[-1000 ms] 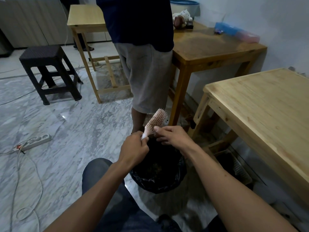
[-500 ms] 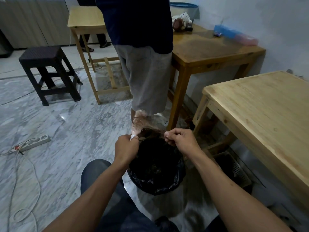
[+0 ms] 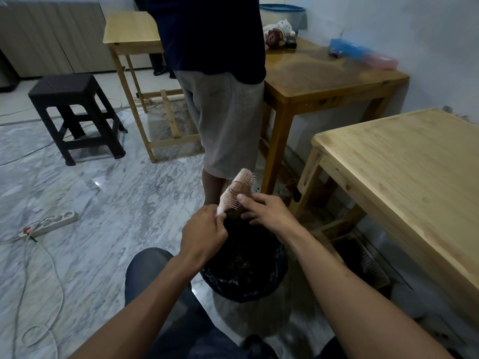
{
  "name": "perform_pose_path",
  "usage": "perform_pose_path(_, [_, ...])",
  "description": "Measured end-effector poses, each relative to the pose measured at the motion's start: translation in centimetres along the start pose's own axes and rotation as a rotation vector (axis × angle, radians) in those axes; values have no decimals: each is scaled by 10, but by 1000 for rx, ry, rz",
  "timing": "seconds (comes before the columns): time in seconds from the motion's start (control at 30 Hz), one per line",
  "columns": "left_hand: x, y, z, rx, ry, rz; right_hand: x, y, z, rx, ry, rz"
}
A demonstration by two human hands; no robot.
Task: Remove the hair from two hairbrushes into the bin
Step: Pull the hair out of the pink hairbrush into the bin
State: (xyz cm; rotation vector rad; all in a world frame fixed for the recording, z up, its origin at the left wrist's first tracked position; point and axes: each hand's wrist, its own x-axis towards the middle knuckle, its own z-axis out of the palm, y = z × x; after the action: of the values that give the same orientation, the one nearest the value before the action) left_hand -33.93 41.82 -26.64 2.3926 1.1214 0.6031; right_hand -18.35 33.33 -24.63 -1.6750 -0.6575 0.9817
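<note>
A pink hairbrush (image 3: 239, 187) points up and away from me above a bin (image 3: 269, 283) lined with a black bag on the floor. My left hand (image 3: 204, 234) is closed around the brush's handle. My right hand (image 3: 264, 209) rests its fingertips on the bristles at the lower part of the brush head, where a loop of dark hair clings. Dark clumps lie inside the bin. Only one brush is in view.
A person in grey shorts (image 3: 228, 120) stands just beyond the bin. A light wooden table (image 3: 404, 172) is at my right, a darker table (image 3: 324, 71) behind it, a black stool (image 3: 75, 112) at left, and a power strip (image 3: 51, 222) with cables on the marble floor.
My right hand, which had pulled away to the right drawing hair off the brush, has come back onto the bristles. The brush has tilted back toward the right.
</note>
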Motion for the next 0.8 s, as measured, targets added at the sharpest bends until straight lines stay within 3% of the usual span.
perform_pose_path(0.13, [2, -5, -1, 27, -5, -52, 2, 5, -1, -47, 75, -8])
perform_pose_path(0.3, [18, -24, -9, -182, 2, -380, -7, 14, -19, -165, 13, 40])
perform_pose_path(0.6, [11, -11, -11, -159, -26, -237, -6, 10, -17, -371, 1, 165])
perform_pose_path(0.8, [4, -10, -9, -97, -28, -22, 1, -14, -9, -26, 39, 67])
